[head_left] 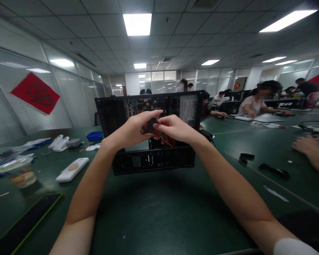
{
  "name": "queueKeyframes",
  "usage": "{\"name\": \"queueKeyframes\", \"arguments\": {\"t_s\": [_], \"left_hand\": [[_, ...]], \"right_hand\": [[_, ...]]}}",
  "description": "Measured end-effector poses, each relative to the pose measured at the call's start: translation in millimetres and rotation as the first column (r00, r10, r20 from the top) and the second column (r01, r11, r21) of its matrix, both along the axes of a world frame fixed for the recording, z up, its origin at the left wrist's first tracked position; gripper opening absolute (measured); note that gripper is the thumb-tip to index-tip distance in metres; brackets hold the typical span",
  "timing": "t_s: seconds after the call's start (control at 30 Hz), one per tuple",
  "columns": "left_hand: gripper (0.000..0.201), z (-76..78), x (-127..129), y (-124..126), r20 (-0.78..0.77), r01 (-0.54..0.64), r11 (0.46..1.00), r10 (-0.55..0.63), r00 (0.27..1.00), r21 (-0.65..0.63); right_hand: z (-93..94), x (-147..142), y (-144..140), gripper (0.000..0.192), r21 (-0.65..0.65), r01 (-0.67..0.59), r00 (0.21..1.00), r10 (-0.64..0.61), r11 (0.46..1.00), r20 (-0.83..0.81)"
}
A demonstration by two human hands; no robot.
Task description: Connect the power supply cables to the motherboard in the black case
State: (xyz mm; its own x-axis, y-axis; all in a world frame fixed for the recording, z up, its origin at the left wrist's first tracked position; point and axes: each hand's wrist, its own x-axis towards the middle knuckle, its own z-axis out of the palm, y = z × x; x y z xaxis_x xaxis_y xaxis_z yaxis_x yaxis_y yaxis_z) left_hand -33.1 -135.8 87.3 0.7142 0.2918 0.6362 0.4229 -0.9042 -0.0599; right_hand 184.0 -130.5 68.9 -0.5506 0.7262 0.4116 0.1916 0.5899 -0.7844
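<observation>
Room is an open office with ceiling lights and glass partitions, other people seated at far desks. Green desk (159, 212) carries an open computer case (151, 132), a white handset (72, 169), a blue tray (94, 136). Left hand (131, 131) and right hand (175, 129) pinch a small black connector (150, 124) with its wires, above the case. Best practice: steady narrow grip, pull straight, don't yank wires.

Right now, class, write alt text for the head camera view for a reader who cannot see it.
Two bare hands, left hand and right hand, pinch a small black connector with red and yellow wires above an open black computer case on a green table. Other people sit at tables behind.
</observation>
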Motion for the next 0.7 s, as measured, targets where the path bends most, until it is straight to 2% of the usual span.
{"name": "queueKeyframes", "arguments": {"t_s": [0.27,0.33,0.47,0.6,0.7], "left_hand": [[0.07,1.3,-3,-3,-0.069,-0.034,0.998,0.037,0.997,0.044],[0.068,0.8,-3,-5,-0.089,-0.055,0.996,0.061,0.994,0.074],[0.059,1.0,-1,-10,-0.09,-0.135,0.98,0.15,0.985,0.147],[0.058,1.0,2,-14,-0.12,-0.191,0.962,0.217,0.969,0.197],[0.059,-0.2,4,-15,-0.131,-0.203,0.954,0.235,0.963,0.218]], "right_hand": [[-1.0,1,-6,0.026,0.01,-0.027,0.996,0.026,1.0,0.085],[-2.7,0,-4,0.023,0.06,-0.04,0.994,0.034,0.997,0.103],[-6.0,-7,2,0.02,0.162,-0.049,0.999,0.047,0.986,0.017],[-9.5,-14,8,0.024,0.168,0.015,1.0,-0.011,0.986,-0.024],[-10.5,-14,10,0.018,0.181,0.101,0.995,-0.095,0.978,-0.044]]}}
